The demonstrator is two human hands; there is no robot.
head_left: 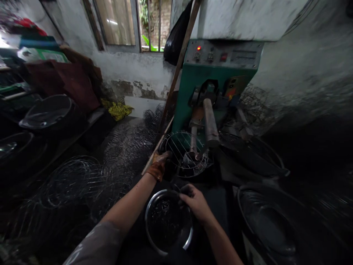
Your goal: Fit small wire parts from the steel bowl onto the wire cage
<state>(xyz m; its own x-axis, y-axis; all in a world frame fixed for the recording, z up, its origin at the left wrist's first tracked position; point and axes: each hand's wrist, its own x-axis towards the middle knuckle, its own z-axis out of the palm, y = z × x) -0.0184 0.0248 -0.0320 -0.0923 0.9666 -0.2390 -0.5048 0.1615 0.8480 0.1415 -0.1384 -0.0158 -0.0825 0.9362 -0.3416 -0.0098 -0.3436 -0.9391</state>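
My left hand [159, 164], in a worn orange glove, grips the near-left rim of a round wire grille [184, 152] that lies under the arms of a green welding machine [213, 82]. A thick metal bar [210, 123] of the machine reaches out over the grille. My bare right hand [194, 201] rests with curled fingers on the far rim of a shiny metal bowl [168, 221] just below; the bowl holds small dark wire pieces. Whether the fingers pinch a piece is hidden.
Heaps of round wire grilles [82, 180] lie on the floor to the left. Dark basins [51, 112] stand at far left, and more dark basins [264, 221] at right. A wooden stick [179, 66] leans against the machine. A window [132, 24] is behind.
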